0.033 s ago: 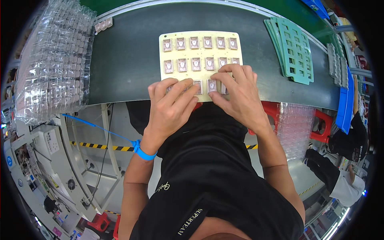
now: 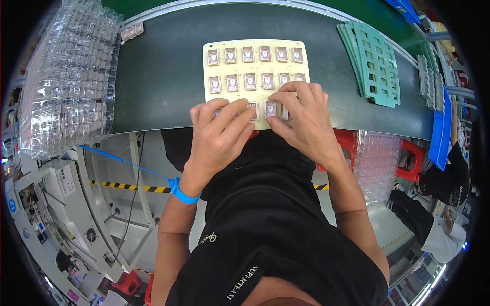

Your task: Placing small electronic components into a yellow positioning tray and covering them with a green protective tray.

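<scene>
A pale yellow tray [image 2: 258, 94] lies at the near edge of the dark work surface, with small pinkish rectangular pieces [image 2: 247, 54] set in rows. My right hand [image 2: 306, 117] is over the near row, its thumb and index finger closed on the two ends of one small rectangular piece [image 2: 270, 108]. Beside it, my left hand [image 2: 217, 135] is bent over the same row, its fingertips and thumb closed at another small rectangular piece [image 2: 253, 110]. My fingers partly cover the rest of that row. A blue strap [image 2: 184, 193] with a cord circles my left wrist.
Clear plastic blister trays [image 2: 71, 76] are stacked high at the left. A few pinkish pieces [image 2: 132, 32] lie at the far left. Green slotted trays [image 2: 375, 64] overlap on the right, near a blue bin [image 2: 440, 132]. Red stools [image 2: 411, 160] stand below; another person [image 2: 444, 234] is at lower right.
</scene>
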A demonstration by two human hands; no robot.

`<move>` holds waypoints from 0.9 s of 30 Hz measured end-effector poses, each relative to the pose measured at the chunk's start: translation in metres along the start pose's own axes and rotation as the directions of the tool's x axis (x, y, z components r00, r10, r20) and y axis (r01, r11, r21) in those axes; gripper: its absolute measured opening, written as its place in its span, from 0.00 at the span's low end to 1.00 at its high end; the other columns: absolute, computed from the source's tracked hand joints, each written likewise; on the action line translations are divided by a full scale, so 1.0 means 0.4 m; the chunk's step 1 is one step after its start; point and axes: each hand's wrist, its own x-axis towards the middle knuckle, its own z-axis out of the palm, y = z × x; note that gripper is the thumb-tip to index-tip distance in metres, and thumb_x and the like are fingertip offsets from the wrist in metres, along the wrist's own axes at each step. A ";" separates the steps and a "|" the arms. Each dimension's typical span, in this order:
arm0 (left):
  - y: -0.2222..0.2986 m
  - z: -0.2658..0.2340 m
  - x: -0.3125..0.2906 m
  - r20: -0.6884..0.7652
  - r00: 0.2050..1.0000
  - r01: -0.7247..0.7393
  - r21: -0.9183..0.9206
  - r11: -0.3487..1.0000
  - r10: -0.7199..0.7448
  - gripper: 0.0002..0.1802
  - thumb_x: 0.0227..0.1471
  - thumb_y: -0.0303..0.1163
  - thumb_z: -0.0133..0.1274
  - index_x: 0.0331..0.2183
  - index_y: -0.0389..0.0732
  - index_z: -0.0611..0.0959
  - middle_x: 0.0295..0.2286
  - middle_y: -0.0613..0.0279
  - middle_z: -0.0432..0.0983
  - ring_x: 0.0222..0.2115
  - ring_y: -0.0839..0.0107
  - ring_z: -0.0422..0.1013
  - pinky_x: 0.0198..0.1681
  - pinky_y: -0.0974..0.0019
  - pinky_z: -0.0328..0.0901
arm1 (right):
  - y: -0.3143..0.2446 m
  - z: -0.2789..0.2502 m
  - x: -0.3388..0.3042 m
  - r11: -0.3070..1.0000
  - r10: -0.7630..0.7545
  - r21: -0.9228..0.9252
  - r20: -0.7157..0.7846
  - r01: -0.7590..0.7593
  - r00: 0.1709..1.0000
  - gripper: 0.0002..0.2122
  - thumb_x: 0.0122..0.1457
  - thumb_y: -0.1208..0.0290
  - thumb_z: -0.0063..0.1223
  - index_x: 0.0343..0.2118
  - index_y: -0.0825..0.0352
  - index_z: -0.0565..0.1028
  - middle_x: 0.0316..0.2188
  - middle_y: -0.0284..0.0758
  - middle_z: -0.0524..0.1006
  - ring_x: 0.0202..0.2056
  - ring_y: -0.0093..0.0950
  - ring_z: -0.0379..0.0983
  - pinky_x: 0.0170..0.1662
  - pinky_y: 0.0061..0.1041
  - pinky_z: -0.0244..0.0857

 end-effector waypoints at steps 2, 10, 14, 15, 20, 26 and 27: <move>0.004 0.004 0.013 0.025 1.000 -0.006 0.006 1.000 0.006 0.18 0.43 0.29 0.68 0.41 0.45 0.88 0.43 0.70 0.81 0.44 0.66 0.70 0.48 0.60 0.59 | 0.001 0.000 -0.001 1.000 0.022 0.003 0.017 -0.022 1.000 0.15 0.52 0.68 0.66 0.44 0.59 0.79 0.44 0.31 0.72 0.47 0.35 0.65 0.50 0.36 0.56; 0.006 0.001 0.035 0.107 0.994 -0.022 0.008 1.000 0.021 0.18 0.45 0.29 0.67 0.41 0.45 0.87 0.43 0.70 0.81 0.44 0.65 0.70 0.48 0.60 0.59 | 0.040 -0.037 -0.024 0.998 0.068 -0.013 0.057 -0.067 0.996 0.20 0.48 0.65 0.71 0.46 0.58 0.79 0.45 0.30 0.73 0.48 0.35 0.64 0.52 0.37 0.57; 0.011 -0.004 0.042 0.162 0.985 -0.053 0.006 0.999 0.051 0.16 0.46 0.26 0.65 0.41 0.43 0.87 0.41 0.67 0.80 0.44 0.64 0.70 0.48 0.58 0.60 | 0.066 -0.040 -0.041 0.998 0.054 -0.010 0.042 -0.054 0.998 0.20 0.49 0.67 0.70 0.47 0.58 0.80 0.46 0.30 0.73 0.49 0.35 0.64 0.53 0.37 0.57; 0.011 -0.002 0.044 0.179 0.981 -0.072 0.009 0.997 0.069 0.16 0.46 0.25 0.65 0.41 0.43 0.87 0.41 0.65 0.79 0.44 0.64 0.70 0.48 0.58 0.60 | 0.065 -0.040 -0.040 0.999 0.045 -0.018 0.045 -0.044 0.998 0.20 0.49 0.67 0.70 0.47 0.58 0.80 0.45 0.30 0.73 0.49 0.35 0.65 0.53 0.37 0.57; 0.006 -0.005 0.049 0.208 0.973 -0.102 0.002 0.995 0.099 0.16 0.47 0.25 0.64 0.41 0.42 0.86 0.40 0.63 0.78 0.42 0.63 0.69 0.46 0.58 0.61 | 0.042 -0.046 -0.035 0.996 -0.033 -0.087 0.011 0.034 0.999 0.18 0.51 0.68 0.68 0.46 0.60 0.80 0.45 0.31 0.73 0.49 0.34 0.65 0.54 0.37 0.57; 0.009 -0.009 0.059 0.238 0.967 -0.098 0.004 0.995 0.094 0.16 0.48 0.23 0.63 0.42 0.41 0.85 0.40 0.62 0.77 0.41 0.61 0.69 0.45 0.57 0.62 | 0.024 -0.044 -0.029 0.964 -0.126 -0.235 0.021 0.127 0.992 0.20 0.53 0.69 0.66 0.50 0.62 0.77 0.44 0.32 0.73 0.48 0.34 0.66 0.55 0.39 0.57; 0.008 -0.010 0.062 0.236 0.968 -0.089 -0.014 0.996 0.090 0.16 0.47 0.23 0.63 0.42 0.40 0.84 0.40 0.62 0.77 0.40 0.61 0.69 0.45 0.57 0.62 | 0.026 -0.037 -0.033 0.968 -0.120 -0.218 0.025 0.123 0.992 0.21 0.53 0.69 0.66 0.50 0.62 0.76 0.44 0.32 0.74 0.48 0.34 0.66 0.55 0.39 0.57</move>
